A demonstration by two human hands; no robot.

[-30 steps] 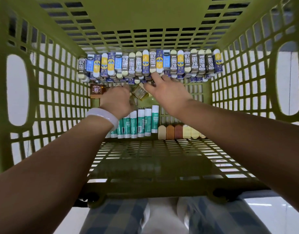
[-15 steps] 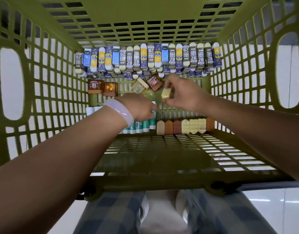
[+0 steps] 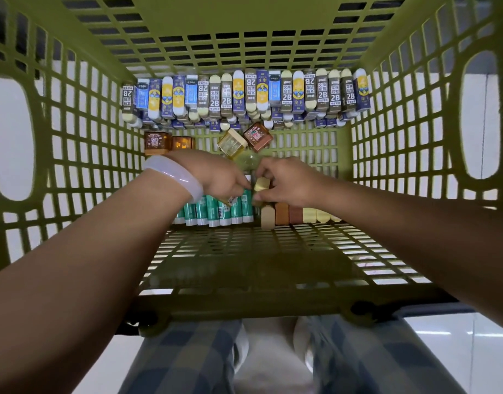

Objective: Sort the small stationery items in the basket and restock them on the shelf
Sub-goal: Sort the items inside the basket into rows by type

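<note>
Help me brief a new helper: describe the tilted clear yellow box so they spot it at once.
Look inside the green basket, below the long row of erasers at its far wall. Just above the two hands sits the clear yellow box, touching a tilted brown box. It alone is see-through yellow; its neighbours are brown.

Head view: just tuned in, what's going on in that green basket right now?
A person is sorting small stationery inside the green basket. The right hand pinches a small pale yellow block above the row of tan, brown and yellow blocks. The left hand grips another small item over the green-and-white tubes. Boxed 2B erasers are lined up along the far wall, and a few small amber boxes lie loose in between.
</note>
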